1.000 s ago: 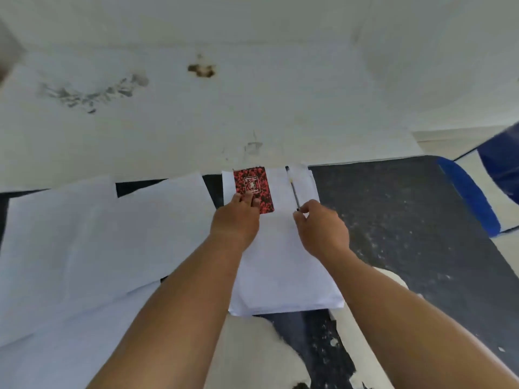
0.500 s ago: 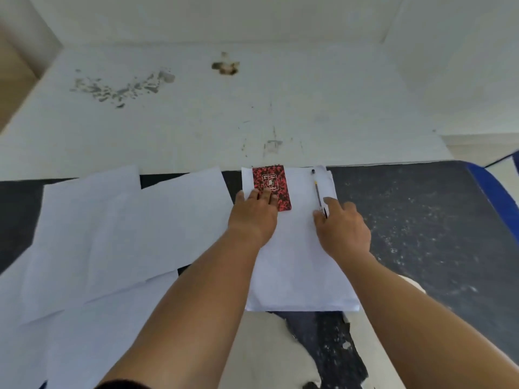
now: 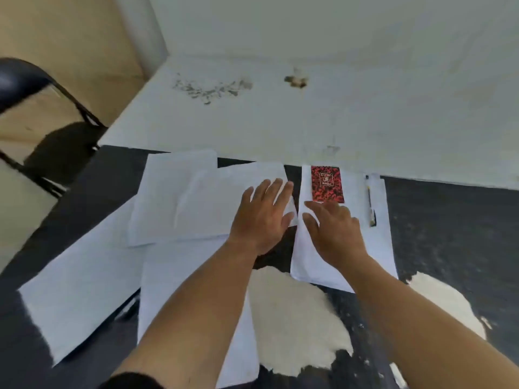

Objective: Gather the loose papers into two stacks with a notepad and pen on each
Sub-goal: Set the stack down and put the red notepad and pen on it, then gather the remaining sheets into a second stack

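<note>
Half a second before, the left hand (image 3: 262, 217) lay on the red notepad (image 3: 327, 184) and the right hand (image 3: 335, 231) was at the pen (image 3: 370, 204). Now both hands had left these things. The left hand had moved toward 9 o'clock and lay flat, fingers spread wide, on the right edge of the loose papers (image 3: 185, 203); it gripped nothing. The right hand was also open and flat, palm down on the finished stack (image 3: 377, 248), its fingertips just below the notepad, and it held nothing. The view had also turned to the left, so a dark folding chair (image 3: 33, 108) showed at 10 o'clock.

The notepad lay at the far end of the finished stack, at 12 o'clock from the right hand. The pen lay along the right side of the same stack, at 2 o'clock from that hand, apart from the notepad. The loose papers were spread overlapping from 9 o'clock down to 7 o'clock on the dark table (image 3: 449, 234), with no notepad or pen on them. No container was in view.
</note>
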